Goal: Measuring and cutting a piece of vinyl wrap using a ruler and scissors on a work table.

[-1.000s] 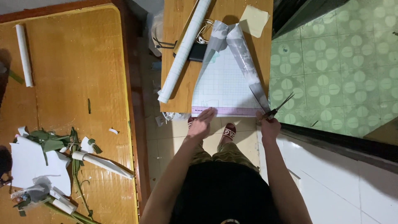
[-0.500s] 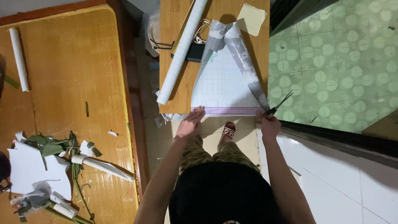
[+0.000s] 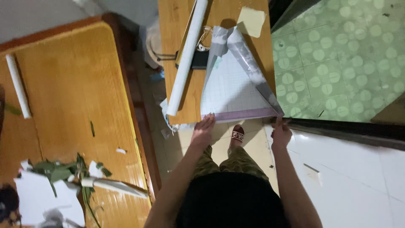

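A grid-printed sheet point(image 3: 232, 86), folded into a triangle with grey glossy edges, lies on a narrow wooden table point(image 3: 177, 25) and overhangs its near edge. My left hand point(image 3: 203, 128) rests flat on the sheet's near left edge, fingers spread. At the sheet's near right corner is my right hand point(image 3: 280, 133), fingers closed. The scissors it held a moment earlier are hidden behind the hand and the sheet. A long white paper roll point(image 3: 185, 59) lies to the left of the sheet.
A black object point(image 3: 199, 59) and a pale yellow paper piece point(image 3: 251, 21) sit on the narrow table. The big wooden table point(image 3: 71, 84) at left holds a white roll point(image 3: 17, 86), green leaves point(image 3: 55, 173) and paper scraps. Green patterned floor point(image 3: 337, 63) lies to the right.
My right hand has drawn in to the sheet's corner, and the scissor blades that stuck out to the right no longer show. My left hand stays on the sheet's edge.
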